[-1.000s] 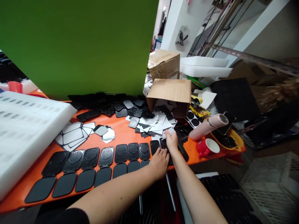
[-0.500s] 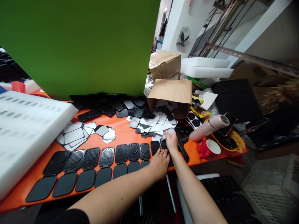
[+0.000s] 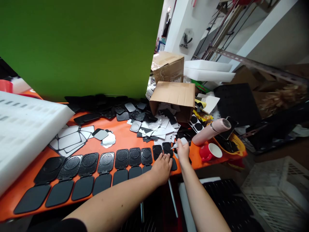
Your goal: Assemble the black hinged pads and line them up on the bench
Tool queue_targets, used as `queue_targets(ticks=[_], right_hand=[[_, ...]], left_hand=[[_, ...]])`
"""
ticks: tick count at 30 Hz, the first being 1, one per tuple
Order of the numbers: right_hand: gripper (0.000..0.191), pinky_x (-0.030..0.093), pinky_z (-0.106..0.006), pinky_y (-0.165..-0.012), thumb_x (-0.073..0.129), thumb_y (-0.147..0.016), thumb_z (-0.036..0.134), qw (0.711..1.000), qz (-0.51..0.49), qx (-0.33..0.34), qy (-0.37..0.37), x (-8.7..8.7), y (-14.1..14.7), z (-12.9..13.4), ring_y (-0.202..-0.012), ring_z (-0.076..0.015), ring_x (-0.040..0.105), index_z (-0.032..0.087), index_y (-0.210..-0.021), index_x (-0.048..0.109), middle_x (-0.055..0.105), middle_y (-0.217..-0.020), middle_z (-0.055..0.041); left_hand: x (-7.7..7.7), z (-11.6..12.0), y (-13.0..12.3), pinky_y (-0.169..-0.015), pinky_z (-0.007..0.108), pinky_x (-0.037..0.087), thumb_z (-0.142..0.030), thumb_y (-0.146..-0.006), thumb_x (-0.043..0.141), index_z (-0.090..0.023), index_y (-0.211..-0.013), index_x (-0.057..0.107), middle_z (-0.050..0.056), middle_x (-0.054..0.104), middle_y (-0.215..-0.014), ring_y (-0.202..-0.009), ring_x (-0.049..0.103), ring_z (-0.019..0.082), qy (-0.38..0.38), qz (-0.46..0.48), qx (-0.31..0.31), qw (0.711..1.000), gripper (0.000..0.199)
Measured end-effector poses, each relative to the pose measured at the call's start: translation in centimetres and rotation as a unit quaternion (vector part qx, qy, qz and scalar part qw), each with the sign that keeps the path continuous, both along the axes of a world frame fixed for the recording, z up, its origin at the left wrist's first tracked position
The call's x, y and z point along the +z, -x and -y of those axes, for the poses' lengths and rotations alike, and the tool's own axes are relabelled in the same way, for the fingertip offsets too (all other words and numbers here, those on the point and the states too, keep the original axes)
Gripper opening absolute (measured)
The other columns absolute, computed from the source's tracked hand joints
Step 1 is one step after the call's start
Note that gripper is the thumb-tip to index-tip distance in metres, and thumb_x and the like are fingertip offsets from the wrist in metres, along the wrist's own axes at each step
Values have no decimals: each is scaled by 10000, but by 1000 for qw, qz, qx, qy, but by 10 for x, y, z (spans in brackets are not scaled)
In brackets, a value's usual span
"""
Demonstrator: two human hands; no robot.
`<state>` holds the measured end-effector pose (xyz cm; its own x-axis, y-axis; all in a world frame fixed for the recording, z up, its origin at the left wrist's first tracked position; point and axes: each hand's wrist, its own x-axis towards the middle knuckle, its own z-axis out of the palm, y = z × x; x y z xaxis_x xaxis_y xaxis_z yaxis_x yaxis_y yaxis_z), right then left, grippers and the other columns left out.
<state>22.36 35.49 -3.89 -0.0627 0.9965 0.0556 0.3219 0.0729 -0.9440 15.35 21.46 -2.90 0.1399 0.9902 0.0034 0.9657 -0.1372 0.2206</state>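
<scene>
My right hand (image 3: 182, 154) is closed around a small white squeeze bottle (image 3: 183, 141). The bottle tilts left, its narrow nozzle close over the textured upper half of the last black hinged case (image 3: 167, 147) in a row. Whether the tip touches it, I cannot tell. My left hand (image 3: 161, 170) lies flat, fingers stretched out, over the lower parts of the cases at the row's right end, hiding some of them. Further left, more opened black cases (image 3: 106, 162) lie side by side, gridded halves at the back and smooth halves toward the front edge.
Behind the row lie white sheets (image 3: 164, 129), rounded plates (image 3: 108, 138) and loose black parts (image 3: 123, 116). A cardboard box (image 3: 172, 91) stands at the back. On the right are a pink flask (image 3: 210, 132), a red mug (image 3: 205, 153) and a yellow basket (image 3: 238, 145). White foam (image 3: 26, 129) fills the left.
My right hand has turned and moved slightly right, bringing the bottle and its nozzle into clear view over the last case. My left hand stays on the row. The camera view has shifted slightly.
</scene>
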Motion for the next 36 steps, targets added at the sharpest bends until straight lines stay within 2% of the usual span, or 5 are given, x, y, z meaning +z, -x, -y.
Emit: queue_targets(ticks=[7, 18, 28, 32, 36], right_hand=[[368, 412, -272, -619, 629, -602, 454, 1000, -24, -18, -4, 3, 6, 3, -705, -197, 577, 161, -812, 556, 651, -751, -69], [328, 393, -177, -398, 545, -676, 444, 959, -245, -10, 145, 39, -8, 31, -407, -47, 449, 166, -846, 507, 638, -749, -26], [258, 427, -181, -423, 692, -615, 314, 885, -335, 148, 289, 48, 95, 144, -457, -78, 512, 156, -775, 566, 591, -604, 24], [273, 431, -218, -455, 648, -637, 399, 902, -239, 237, 271, 38, 154, 178, -470, -104, 519, 157, -722, 554, 576, -569, 17], [321, 415, -251, -479, 563, -655, 480, 940, -87, 300, 138, 31, 193, 194, -498, -141, 525, 159, -659, 557, 576, -552, 3]], left_hand=[[1, 1, 1, -994, 423, 157, -366, -793, 419, -71, -1260, 352, 191, 323, -1339, -1187, 334, 288, -3, 5, 1, 1000, 557], [23, 8, 7, -989, 417, 198, -468, -733, 494, -107, -1138, 474, 141, 373, -1298, -1146, 349, 275, -38, 28, 11, 999, 543], [38, 178, 94, -741, 319, 425, -136, -807, 396, -235, -1020, 538, 42, 577, -891, -829, 522, 179, -63, 147, 147, 976, 274], [29, 226, 128, -738, 332, 445, -144, -830, 366, -223, -1004, 555, 46, 605, -840, -805, 551, 183, -61, 128, 245, 959, 268], [23, 240, 137, -959, 433, 317, -236, -821, 422, -246, -1197, 429, 54, 533, -1175, -1086, 466, 215, -54, 103, 257, 959, 376]])
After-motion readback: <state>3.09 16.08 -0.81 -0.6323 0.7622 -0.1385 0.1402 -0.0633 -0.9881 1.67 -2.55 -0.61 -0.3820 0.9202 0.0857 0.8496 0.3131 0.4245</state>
